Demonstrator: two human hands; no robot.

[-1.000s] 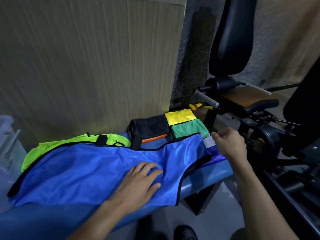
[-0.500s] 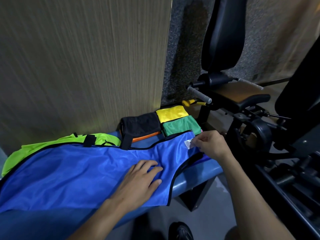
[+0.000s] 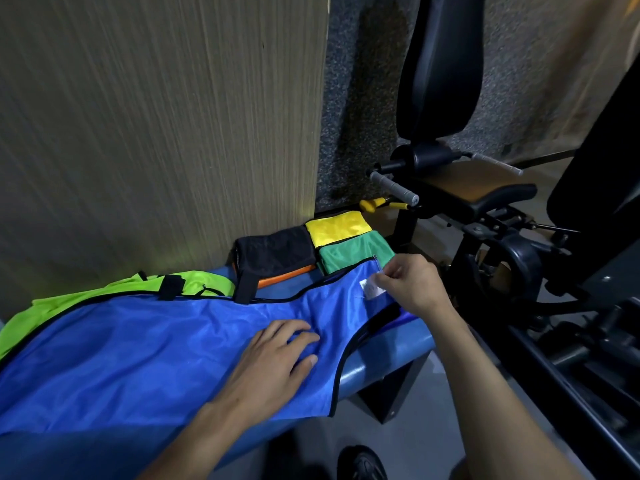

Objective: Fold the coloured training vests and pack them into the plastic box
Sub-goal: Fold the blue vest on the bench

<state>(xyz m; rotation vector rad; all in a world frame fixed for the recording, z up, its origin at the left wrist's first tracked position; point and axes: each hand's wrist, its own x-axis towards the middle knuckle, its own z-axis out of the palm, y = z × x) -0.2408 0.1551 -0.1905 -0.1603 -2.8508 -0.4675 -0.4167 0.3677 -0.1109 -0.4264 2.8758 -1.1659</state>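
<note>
Blue slippery mesh training vest with black trim (image 3: 145, 344) lies flat along the blue padded bench (image 3: 388, 358), over a lime green vest (image 3: 86, 299). Left hand (image 3: 273, 362) presses flat, fingers spread, mid-vest; right hand (image 3: 412, 282) pinches the shoulder strap by its white label (image 3: 370, 288). Light and limp, likely to slide: grab the hems, not the middle.

The blue vest (image 3: 145, 341) is thin, faintly shiny mesh cloth with black binding, the bench (image 3: 388, 355) under it smooth glossy vinyl, perhaps, the wall panel (image 3: 156, 126) matt streaked wood grain, and the exercise machine (image 3: 485, 209) dark metal with padded black upholstery.
</note>
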